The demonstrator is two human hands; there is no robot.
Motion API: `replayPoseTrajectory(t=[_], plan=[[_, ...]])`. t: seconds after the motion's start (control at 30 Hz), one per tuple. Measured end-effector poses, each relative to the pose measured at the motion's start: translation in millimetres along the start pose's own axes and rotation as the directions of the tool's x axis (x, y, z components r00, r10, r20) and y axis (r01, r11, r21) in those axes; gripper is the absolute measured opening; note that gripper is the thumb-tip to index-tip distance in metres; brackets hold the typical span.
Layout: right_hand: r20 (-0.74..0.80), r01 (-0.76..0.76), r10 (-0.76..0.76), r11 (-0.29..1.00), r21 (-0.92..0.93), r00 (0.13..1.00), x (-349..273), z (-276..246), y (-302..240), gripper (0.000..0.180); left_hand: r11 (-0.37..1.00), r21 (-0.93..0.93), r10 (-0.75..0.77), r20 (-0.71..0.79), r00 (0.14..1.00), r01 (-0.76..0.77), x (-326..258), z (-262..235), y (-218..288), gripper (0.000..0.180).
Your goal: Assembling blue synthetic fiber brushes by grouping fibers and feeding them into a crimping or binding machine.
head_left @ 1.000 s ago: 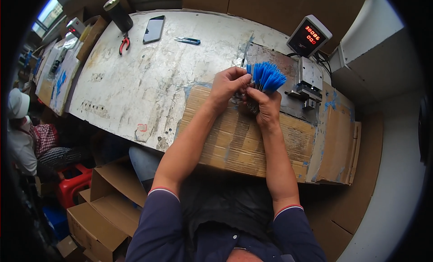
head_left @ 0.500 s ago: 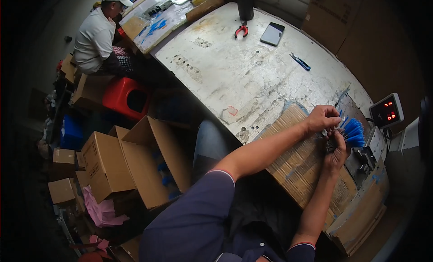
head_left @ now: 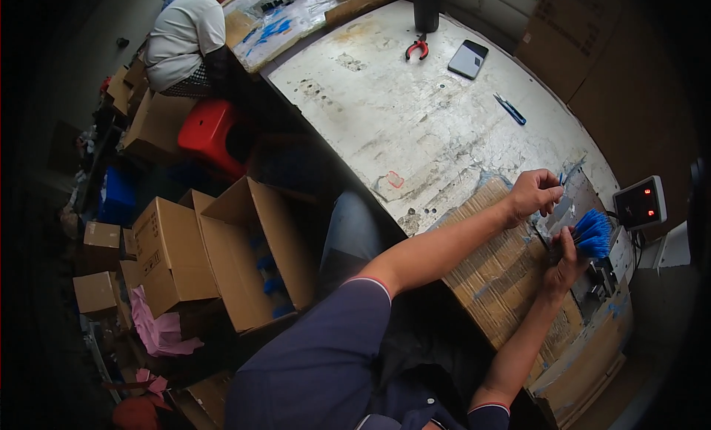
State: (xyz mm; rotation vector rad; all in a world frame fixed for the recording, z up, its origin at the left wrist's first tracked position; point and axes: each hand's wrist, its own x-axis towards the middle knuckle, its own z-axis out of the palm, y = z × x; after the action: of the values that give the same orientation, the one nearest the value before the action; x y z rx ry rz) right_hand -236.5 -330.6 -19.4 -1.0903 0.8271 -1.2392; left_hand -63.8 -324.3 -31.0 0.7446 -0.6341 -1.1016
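At the right end of the table, my right hand (head_left: 564, 267) is closed around a bundle of thin blue-ended strands (head_left: 592, 235), whose blue ends fan out past my fingers. Their other ends are darker and mostly hidden in my grip. My left hand (head_left: 535, 195) is above and left of the bundle, apart from it, with thumb and forefinger pinched. A tiny bit of blue shows by those fingertips, too small to name. Under both forearms lies a worn corrugated cardboard sheet (head_left: 492, 263). Just right of the bundle stands a small display with red digits (head_left: 638, 202).
Farther up the white table (head_left: 355, 111) lie a blue thread snipper (head_left: 510, 109), a phone (head_left: 467, 60) and red-handled pliers (head_left: 417, 50), beside a dark cylinder (head_left: 426, 9). An open carton (head_left: 285, 245) and a red stool (head_left: 207, 134) stand left. Another person (head_left: 185, 41) sits beyond.
My hands have separated: the left has come off the bundle, and the right has lowered slightly with it. The display's digits differ. The whole view has shifted, and the other person leans farther forward.
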Motion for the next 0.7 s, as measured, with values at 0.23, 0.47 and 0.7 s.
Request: replayPoseTrajectory(t=[0.23, 0.47, 0.7], plan=[[0.047, 0.085, -0.078, 0.983, -0.161, 0.996, 1, 8, -2, 0.039, 0.987, 0.007, -0.157, 0.209, 0.965, 0.159, -2, 3, -14, 0.017], [0.089, 0.026, -0.021, 0.998, -0.056, 0.996, 5, 4, 4, 0.046, 0.987, 0.071, -0.154, 0.212, 0.965, 0.142, 0, 1, -14, 0.017], [-0.042, -0.009, 0.006, 0.998, -0.063, 0.999, -10, 3, 0, 0.023, 0.867, 0.477, 0.16, 0.004, 0.987, -0.143, -12, 4, -14, 0.022]])
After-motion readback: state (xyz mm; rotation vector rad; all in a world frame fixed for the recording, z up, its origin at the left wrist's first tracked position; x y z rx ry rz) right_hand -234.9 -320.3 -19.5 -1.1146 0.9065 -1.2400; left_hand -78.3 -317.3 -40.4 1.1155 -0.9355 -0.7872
